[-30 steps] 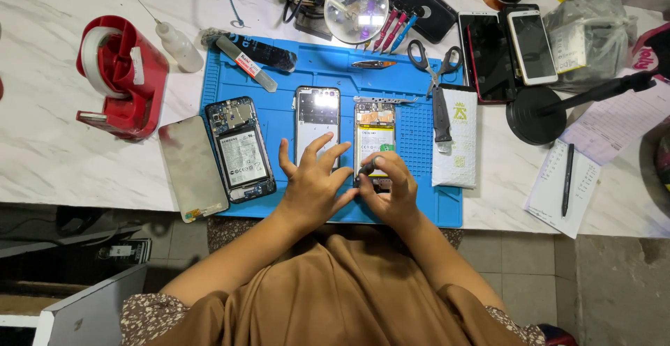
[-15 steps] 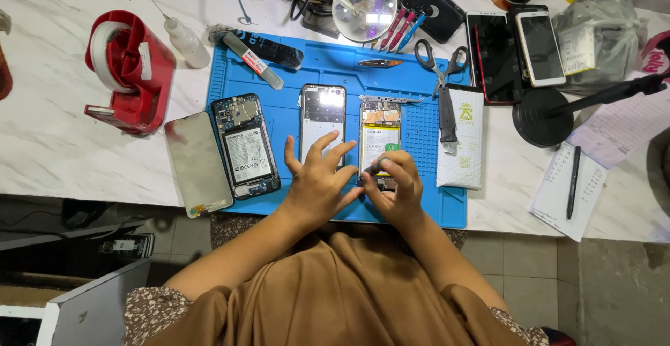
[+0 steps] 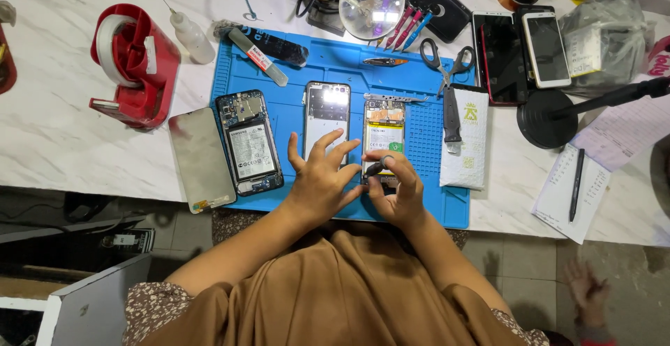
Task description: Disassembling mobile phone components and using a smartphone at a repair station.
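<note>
Right hand (image 3: 399, 191) pinches a small dark tool (image 3: 375, 169) at the bottom edge of the opened phone (image 3: 384, 139). Left hand (image 3: 322, 178), fingers spread and released, rests at the phone's 8 o'clock. Phone lies on the blue mat (image 3: 426, 144), long axis 12-to-6, top toward 12.

From my feed I see, at the bottom centre of the frame, a plain brown garment draped over chest and shoulders, floral-patterned sleeves at lower left and lower right, bare forearms, a bare left hand (image 3: 322, 178), and a ring on my right hand (image 3: 396, 191).

Three opened phones (image 3: 248, 144) on the mat, perhaps three more (image 3: 546, 46) beside, one scissors (image 3: 445, 60).
</note>
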